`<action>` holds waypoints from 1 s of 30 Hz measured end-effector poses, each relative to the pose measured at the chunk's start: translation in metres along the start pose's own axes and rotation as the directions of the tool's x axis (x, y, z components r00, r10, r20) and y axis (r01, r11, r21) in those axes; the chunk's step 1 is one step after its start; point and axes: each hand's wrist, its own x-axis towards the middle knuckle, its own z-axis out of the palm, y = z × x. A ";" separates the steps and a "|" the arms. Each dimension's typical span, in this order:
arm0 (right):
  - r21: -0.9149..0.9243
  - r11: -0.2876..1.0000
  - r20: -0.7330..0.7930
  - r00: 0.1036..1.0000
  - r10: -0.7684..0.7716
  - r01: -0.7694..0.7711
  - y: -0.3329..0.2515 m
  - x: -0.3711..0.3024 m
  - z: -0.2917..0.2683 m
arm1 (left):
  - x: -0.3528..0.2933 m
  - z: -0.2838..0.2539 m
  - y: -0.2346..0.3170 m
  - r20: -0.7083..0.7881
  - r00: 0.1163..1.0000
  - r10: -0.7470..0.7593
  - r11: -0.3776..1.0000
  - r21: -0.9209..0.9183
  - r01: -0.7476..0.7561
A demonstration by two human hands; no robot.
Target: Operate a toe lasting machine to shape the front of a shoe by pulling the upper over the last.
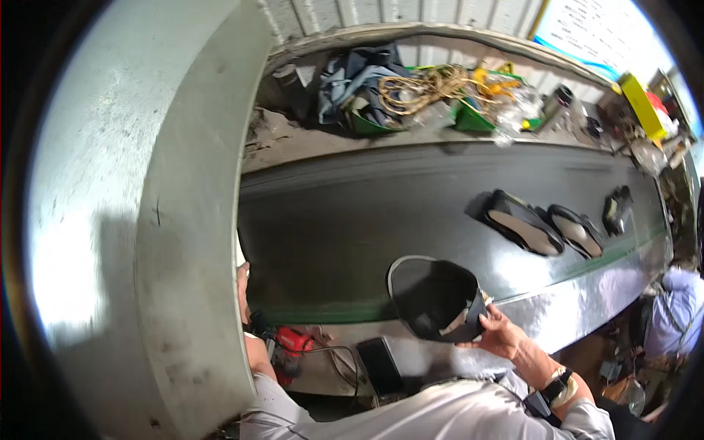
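Black hollow piece (422, 297) with a pale rim sits in the right hand (506, 337), fingers (494, 323) clasping its right side, above the near edge of the dark belt (330, 235), where dark shoes (522, 224) lie farther right. Grey panel (191, 220) partly hides the left hand (243, 293), so I cannot tell its grip.

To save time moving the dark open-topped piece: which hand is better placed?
Probably the right hand: it grips the dark open-topped piece by its right edge. The left hand is farther off, partly hidden by the grey panel.
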 end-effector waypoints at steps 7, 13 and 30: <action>0.008 0.962 -0.154 0.951 -0.268 0.272 0.008 -0.057 -0.094 | -0.162 -0.082 0.090 0.178 0.957 0.229 0.960 -0.203 -0.192; 0.075 0.926 0.132 0.916 -0.378 0.371 -0.001 -0.085 -0.136 | -0.344 -0.207 0.142 -0.096 0.426 0.900 0.359 -0.390 -0.848; -0.640 0.570 0.304 0.851 -0.428 0.515 -0.049 -0.230 -0.094 | -0.610 -0.264 0.260 0.497 -0.060 0.866 0.309 -0.436 0.845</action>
